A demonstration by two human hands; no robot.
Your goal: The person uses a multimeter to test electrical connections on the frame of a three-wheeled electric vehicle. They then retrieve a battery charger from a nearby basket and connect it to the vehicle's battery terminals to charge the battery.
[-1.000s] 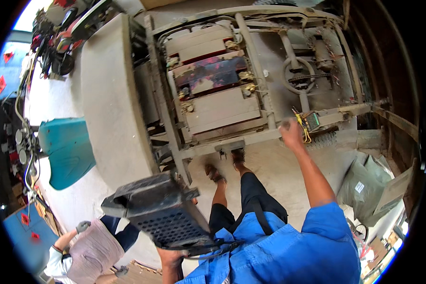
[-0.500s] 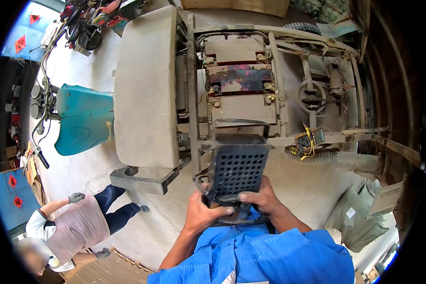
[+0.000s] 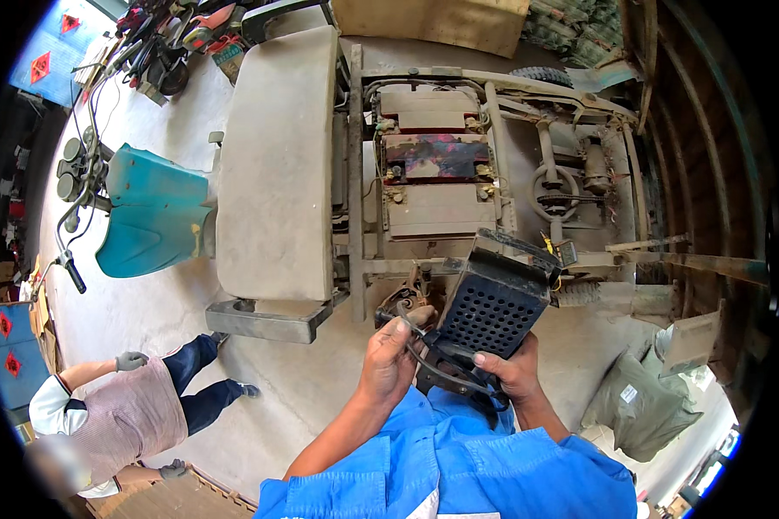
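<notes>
My left hand (image 3: 391, 356) pinches a black cord (image 3: 448, 378); my right hand (image 3: 516, 372), nearer, grips the black box (image 3: 495, 313), its long side slanting away rightward.

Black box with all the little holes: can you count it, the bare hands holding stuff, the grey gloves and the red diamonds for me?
Black box: 1
Bare hands: 2 (left hand, right hand)
Grey gloves: 2
Red diamonds: 4
Total: 9
</notes>
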